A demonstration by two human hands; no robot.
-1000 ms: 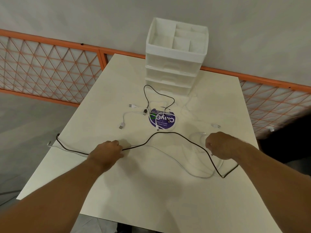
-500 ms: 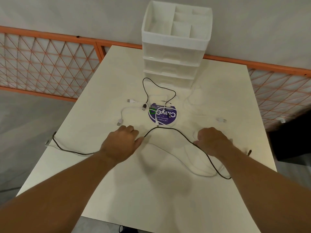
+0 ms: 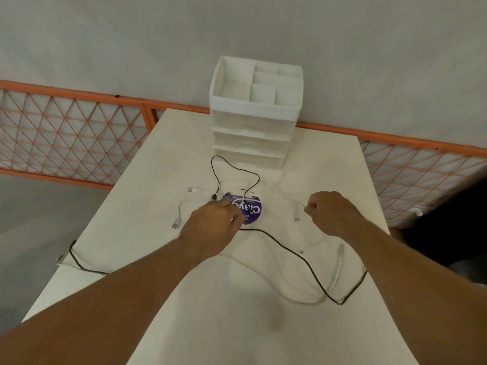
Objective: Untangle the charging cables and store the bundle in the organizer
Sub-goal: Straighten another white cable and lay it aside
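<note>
Table (image 3: pixel 263 325), tangled cables (image 3: pixel 297 255), both hands.

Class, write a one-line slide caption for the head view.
Both hands work at cables before a white organizer.

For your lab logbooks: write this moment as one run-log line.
left hand: on purple disc | right hand: pinching white cable | black cable: loose | organizer: empty top

Cream table (image 3: pixel 329 164), orange lattice fence (image 3: pixel 73 138), perhaps grey wall (image 3: pixel 131 35).
</note>
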